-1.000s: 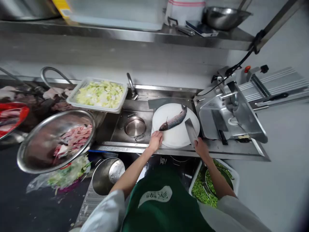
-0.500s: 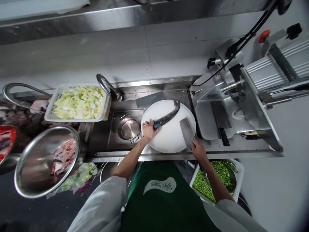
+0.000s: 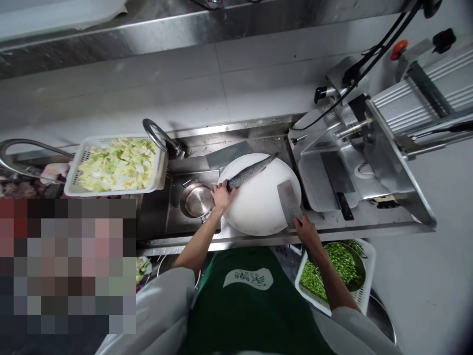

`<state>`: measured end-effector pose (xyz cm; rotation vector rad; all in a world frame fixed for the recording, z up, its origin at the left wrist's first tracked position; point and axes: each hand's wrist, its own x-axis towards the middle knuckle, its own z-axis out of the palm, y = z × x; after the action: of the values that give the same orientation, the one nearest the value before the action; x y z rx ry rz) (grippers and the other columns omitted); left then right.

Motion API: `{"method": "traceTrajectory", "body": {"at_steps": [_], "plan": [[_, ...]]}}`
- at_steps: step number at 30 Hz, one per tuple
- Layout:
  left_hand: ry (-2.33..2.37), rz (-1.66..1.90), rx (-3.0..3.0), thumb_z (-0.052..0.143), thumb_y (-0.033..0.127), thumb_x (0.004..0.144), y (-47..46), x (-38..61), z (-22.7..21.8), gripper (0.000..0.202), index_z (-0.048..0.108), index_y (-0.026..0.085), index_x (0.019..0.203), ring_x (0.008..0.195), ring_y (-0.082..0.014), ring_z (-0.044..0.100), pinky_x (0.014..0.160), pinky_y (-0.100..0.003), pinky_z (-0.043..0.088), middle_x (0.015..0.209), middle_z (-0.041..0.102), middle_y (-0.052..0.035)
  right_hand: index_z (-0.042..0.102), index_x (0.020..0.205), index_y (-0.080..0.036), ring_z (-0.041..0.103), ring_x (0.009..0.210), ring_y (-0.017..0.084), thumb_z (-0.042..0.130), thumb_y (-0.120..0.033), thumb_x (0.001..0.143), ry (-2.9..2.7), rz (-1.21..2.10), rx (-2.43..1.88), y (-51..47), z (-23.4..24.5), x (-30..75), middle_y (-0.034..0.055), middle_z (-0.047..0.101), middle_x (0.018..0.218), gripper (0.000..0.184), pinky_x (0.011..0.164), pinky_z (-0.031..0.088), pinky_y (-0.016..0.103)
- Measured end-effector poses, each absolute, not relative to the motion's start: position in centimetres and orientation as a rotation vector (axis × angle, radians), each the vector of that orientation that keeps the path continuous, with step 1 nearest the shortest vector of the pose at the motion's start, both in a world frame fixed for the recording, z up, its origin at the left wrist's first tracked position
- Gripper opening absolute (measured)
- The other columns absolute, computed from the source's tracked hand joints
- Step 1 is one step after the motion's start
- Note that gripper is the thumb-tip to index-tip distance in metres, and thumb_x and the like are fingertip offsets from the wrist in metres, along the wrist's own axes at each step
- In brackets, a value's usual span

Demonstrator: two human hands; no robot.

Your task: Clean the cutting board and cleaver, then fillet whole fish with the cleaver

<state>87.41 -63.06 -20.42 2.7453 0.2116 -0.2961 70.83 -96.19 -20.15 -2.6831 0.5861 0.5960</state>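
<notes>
A dark, scaly fish [image 3: 248,175] lies slantwise across the far left part of a round white cutting board [image 3: 254,212], its tail pointing to the upper right. My left hand [image 3: 222,195] is closed around the fish's near-left end, so that end is hidden under the fingers. In my right hand [image 3: 306,230] is the handle of a cleaver [image 3: 289,199]. Its broad blade lies over the right edge of the board, apart from the fish.
Left of the board sits a metal pot [image 3: 195,199] in the sink, below a curved faucet [image 3: 154,134]. A white basket [image 3: 70,182] holds chopped cabbage. On the right are a second cleaver [image 3: 337,172] and a slicing machine [image 3: 399,162]. Chopped greens [image 3: 312,278] fill a low basket. Lower left is pixelated.
The fish has shifted left and slightly away, showing a greyer side and lying straighter. My left hand has moved a little left with it. The cleaver stays near the board's right edge.
</notes>
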Motion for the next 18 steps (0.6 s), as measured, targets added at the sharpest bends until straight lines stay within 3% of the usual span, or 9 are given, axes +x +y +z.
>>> {"method": "traceTrajectory", "body": {"at_steps": [3,6,9,14,18], "plan": [[0.517,-0.290,2.661,0.059,0.058,0.094,-64.4,86.9,-20.7,0.071,0.045,0.029,0.156,0.138,-0.0449,0.046,0.110,-0.063,0.041,0.151,0.056,-0.0169,0.062,0.127,-0.010,0.071,0.098,0.028,0.042,-0.036,0.108,0.618,0.601,-2.676,-96.1,-20.1,70.8,0.0159,0.075,0.102,0.038,0.081,0.044,0.031],[0.547,-0.398,2.567,0.068,0.061,0.086,-64.3,87.2,-20.8,0.075,0.047,0.034,0.153,0.139,-0.0461,0.045,0.107,-0.063,0.044,0.154,0.052,-0.0145,0.062,0.127,-0.010,0.070,0.098,0.027,0.043,-0.037,0.108,0.626,0.585,-2.656,-96.2,-20.2,70.7,0.0163,0.075,0.104,0.038,0.079,0.043,0.030],[0.420,-0.480,2.566,0.076,0.057,0.081,-63.4,87.1,-20.9,0.078,0.050,0.035,0.151,0.135,-0.0431,0.050,0.107,-0.057,0.046,0.151,0.053,-0.0127,0.062,0.126,-0.009,0.070,0.098,0.027,0.044,-0.037,0.108,0.619,0.568,-2.656,-96.4,-20.6,70.6,0.0168,0.075,0.105,0.038,0.078,0.042,0.029],[0.204,-0.513,2.680,0.080,0.046,0.080,-62.4,85.0,-21.4,0.065,0.060,0.032,0.141,0.124,-0.0353,0.058,0.102,-0.043,0.051,0.134,0.061,-0.0097,0.061,0.126,-0.010,0.070,0.098,0.026,0.044,-0.037,0.108,0.568,0.566,-2.668,-97.0,-21.3,70.4,0.0162,0.075,0.104,0.037,0.076,0.041,0.029],[0.086,-0.484,2.714,0.081,0.041,0.079,-62.8,84.3,-21.2,0.073,0.056,0.034,0.147,0.121,-0.0323,0.058,0.103,-0.041,0.049,0.142,0.055,-0.0084,0.061,0.125,-0.009,0.070,0.097,0.026,0.045,-0.035,0.108,0.553,0.547,-2.683,-97.0,-21.2,70.5,0.0168,0.075,0.104,0.035,0.078,0.042,0.029]]}}
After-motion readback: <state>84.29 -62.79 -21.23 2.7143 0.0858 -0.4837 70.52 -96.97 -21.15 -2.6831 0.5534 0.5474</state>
